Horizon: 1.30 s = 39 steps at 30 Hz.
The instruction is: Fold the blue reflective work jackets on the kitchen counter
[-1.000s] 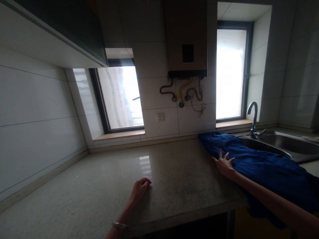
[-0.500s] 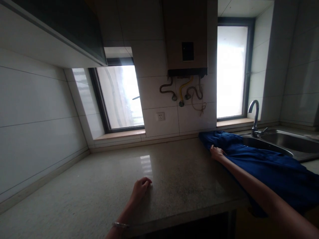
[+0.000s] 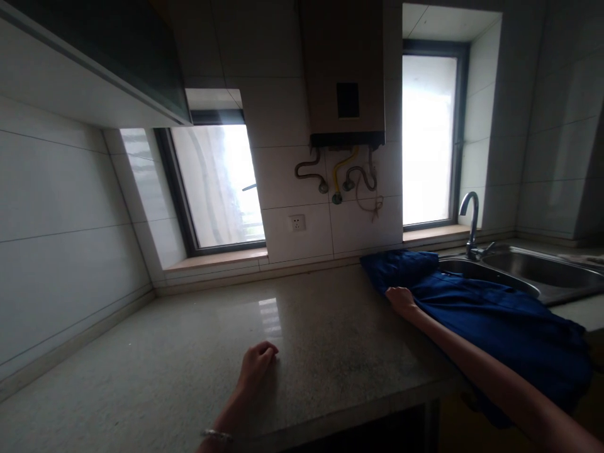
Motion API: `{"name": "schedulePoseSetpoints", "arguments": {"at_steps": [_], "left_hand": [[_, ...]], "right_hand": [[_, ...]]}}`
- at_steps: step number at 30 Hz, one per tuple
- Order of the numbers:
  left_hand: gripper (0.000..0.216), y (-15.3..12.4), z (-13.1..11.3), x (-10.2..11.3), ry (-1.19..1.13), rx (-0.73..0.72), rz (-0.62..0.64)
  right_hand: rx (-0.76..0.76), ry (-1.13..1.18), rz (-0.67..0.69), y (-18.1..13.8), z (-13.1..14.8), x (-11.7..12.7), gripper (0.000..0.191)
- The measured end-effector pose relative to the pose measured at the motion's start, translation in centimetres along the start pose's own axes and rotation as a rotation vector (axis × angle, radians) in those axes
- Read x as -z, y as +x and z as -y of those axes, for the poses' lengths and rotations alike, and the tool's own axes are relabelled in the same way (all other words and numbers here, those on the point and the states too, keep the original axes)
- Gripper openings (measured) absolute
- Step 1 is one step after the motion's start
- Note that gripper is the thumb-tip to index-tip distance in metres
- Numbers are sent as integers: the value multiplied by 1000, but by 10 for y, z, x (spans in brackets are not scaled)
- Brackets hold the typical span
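A dark blue cloth item (image 3: 495,321), perhaps a garment, lies rumpled over the right part of the counter. Its far end covers part of the sink's near edge, and its near side hangs over the counter's front edge. My right hand (image 3: 401,301) is closed on the left edge of this blue cloth, with the arm stretched across it. To the left, my left hand (image 3: 259,363) rests on the bare countertop (image 3: 189,352). Its fingers are curled in, and nothing shows in them. A bracelet circles the left wrist.
At the right is a steel sink (image 3: 547,269) with a curved faucet (image 3: 472,220). A water heater (image 3: 346,69) hangs on the tiled wall, with pipes below it and a socket (image 3: 297,223) nearby. An upper cabinet (image 3: 108,69) juts out at the top left.
My right hand's fingers have closed more tightly on the cloth, whose left end has shifted slightly left. The cloth's right end has drawn in. The view has turned slightly right; my left hand stays put.
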<state>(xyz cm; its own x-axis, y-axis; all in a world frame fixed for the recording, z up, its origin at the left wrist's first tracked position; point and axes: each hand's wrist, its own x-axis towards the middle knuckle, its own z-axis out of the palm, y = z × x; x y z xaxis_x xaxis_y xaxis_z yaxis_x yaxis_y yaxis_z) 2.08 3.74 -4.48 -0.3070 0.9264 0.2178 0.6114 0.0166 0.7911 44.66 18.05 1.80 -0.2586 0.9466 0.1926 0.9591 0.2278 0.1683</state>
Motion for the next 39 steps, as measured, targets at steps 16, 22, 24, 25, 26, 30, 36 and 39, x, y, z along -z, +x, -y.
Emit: {"name": "schedulePoseSetpoints", "arguments": {"at_steps": [16, 22, 24, 25, 26, 30, 36, 39], "left_hand": [[65, 0, -24, 9, -351, 189, -74], [82, 16, -34, 42, -148, 288, -91], [90, 20, -31, 59, 1, 325, -31], [95, 20, -29, 67, 60, 346, 9], [98, 20, -28, 74, 101, 359, 52], [88, 20, -27, 89, 171, 342, 142], [46, 35, -25, 91, 308, 112, 33], [45, 37, -26, 92, 382, 78, 17]], "right_hand": [[515, -159, -249, -78, 144, 1, 48], [747, -36, -439, -129, 174, -2, 46], [793, 50, -450, -143, 170, 6, 47], [804, 101, -429, -149, 165, 12, 49], [819, 161, -386, -153, 159, 21, 53], [895, 513, -113, -157, 114, 53, 71], [47, 579, -392, -110, -17, 42, 43], [-360, 439, -281, -94, -88, 9, 56]]}}
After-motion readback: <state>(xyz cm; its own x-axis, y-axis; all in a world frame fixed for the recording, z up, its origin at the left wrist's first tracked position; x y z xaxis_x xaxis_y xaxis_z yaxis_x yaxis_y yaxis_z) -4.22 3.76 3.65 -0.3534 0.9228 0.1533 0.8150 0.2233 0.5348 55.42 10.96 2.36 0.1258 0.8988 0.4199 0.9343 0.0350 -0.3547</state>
